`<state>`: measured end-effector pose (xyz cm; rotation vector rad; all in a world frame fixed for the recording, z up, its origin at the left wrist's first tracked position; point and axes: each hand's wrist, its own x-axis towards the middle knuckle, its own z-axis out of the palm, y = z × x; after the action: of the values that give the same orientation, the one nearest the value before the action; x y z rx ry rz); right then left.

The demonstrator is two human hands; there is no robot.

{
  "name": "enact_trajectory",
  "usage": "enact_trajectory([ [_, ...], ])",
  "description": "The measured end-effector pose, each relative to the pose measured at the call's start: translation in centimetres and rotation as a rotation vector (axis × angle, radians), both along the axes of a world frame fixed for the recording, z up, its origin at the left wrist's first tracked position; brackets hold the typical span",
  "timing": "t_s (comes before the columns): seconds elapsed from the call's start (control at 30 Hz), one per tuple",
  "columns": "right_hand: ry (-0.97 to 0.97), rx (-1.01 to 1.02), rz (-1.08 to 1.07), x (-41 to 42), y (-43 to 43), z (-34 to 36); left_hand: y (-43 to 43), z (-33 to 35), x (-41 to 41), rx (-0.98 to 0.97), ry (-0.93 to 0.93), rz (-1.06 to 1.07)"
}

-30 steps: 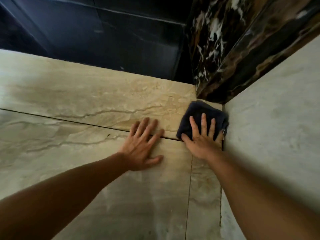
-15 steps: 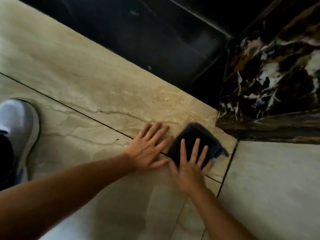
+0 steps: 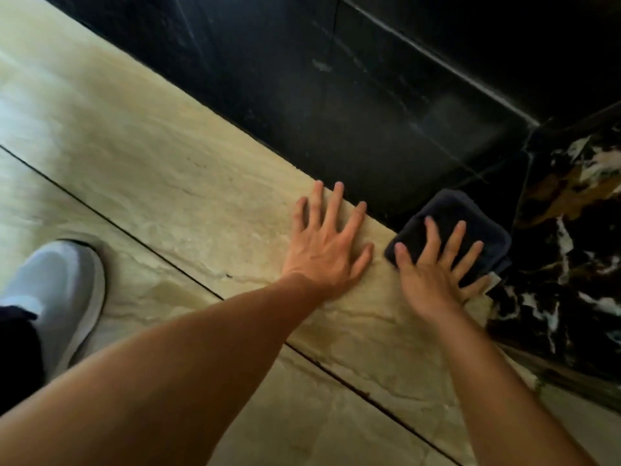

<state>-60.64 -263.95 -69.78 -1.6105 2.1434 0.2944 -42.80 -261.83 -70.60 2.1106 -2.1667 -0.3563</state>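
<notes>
Fingers (image 3: 431, 238): those of the right hand (image 3: 433, 280) lie straight and spread, pressing flat on the cloth (image 3: 450, 210), not curled round it.
Cloth: a dark, thick folded pad on the floor tile (image 3: 168, 183), in the corner where the black wall base (image 3: 369, 122) meets the veined marble panel (image 3: 571, 237).
Handling: likely soft, light and limp; it should slide easily on polished stone under a flat palm.
Hold: pinch across the folded edge nearest the thumb; lifted by one corner, it would probably fall open.
Left hand (image 3: 326, 253): fingers splayed flat on the tile just beside the cloth, grasping nothing, seemingly bracing.
Farther out: a pale shoe (image 3: 64, 287) on the floor.
</notes>
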Motion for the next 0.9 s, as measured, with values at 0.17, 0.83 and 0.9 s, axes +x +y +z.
enact_trajectory([
  [0.17, -0.012, 0.135, 0.057, 0.0, -10.2, 0.8, -0.1, 0.6, 0.3, 0.063, 0.025, -0.023],
  [0.83, -0.066, 0.182, 0.301, -1.5, -5.1, 1.8, -0.2, 1.6, -0.2, 0.136, -0.109, 0.005],
  [0.9, -0.066, 0.157, 0.268, -1.3, -6.2, 1.4, 0.1, 1.7, -0.3, 0.144, -0.099, 0.01],
])
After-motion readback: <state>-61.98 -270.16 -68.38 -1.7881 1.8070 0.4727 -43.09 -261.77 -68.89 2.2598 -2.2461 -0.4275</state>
